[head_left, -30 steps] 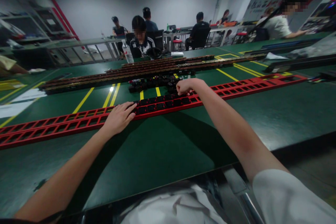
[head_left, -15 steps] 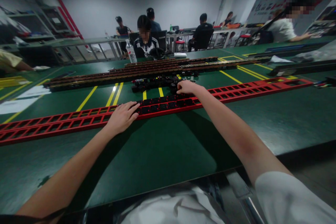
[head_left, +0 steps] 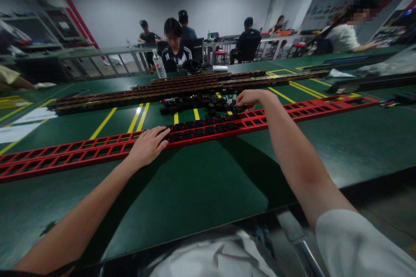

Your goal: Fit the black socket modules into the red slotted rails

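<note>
A long red frame point(head_left: 82, 152) with two rows of square openings lies across the table. Small black square parts point(head_left: 199, 132) fill several openings in its middle. Fingers outstretched, my left hand point(head_left: 148, 146) rests flat on the frame at the left end of these parts. My right hand point(head_left: 251, 98) is just beyond the frame, its fingertips pinched together at the right end of a loose heap of black parts point(head_left: 195, 104). Whatever is between those fingertips is too small and dark to make out.
Long dark brown strips point(head_left: 136, 92) lie behind the heap. A plastic bottle point(head_left: 159, 65) stands farther back, near a seated person. Papers point(head_left: 29, 121) lie at the left, and dark rails point(head_left: 370, 83) with plastic wrap are at the right. Yellow lines mark the green table point(head_left: 201, 186).
My right hand has moved right, from above the filled part of the frame to the right end of the heap. My left hand stays on the frame. The view has shifted slightly.
</note>
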### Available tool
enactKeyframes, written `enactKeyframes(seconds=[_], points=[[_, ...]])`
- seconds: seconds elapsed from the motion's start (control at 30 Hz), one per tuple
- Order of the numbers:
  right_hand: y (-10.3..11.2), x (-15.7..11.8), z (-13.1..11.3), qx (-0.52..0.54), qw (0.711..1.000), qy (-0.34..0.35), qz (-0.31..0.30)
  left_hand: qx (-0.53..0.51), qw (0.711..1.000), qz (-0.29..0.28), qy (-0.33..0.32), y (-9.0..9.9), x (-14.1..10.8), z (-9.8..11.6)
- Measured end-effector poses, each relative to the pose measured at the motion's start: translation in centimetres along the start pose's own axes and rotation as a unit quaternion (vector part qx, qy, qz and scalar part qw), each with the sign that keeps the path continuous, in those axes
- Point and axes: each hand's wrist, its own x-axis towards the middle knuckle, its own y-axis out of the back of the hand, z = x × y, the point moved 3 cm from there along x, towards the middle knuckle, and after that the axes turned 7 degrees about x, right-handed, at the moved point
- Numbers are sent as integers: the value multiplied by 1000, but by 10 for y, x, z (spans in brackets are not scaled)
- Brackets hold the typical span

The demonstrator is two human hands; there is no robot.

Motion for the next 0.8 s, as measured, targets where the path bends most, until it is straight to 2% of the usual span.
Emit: enactKeyframes(seconds=[0.23, 0.53, 0.8], points=[[-2, -6, 4, 11, 999, -31, -18, -2, 1000, 5, 2, 1, 0, 0], [-10, 8, 12, -4, 999, -16, -36, -2, 1000, 6, -2, 2, 0, 0], [-10, -2, 9, -2, 998, -41, -45, -1, 1000, 7, -2, -1, 0, -1]])
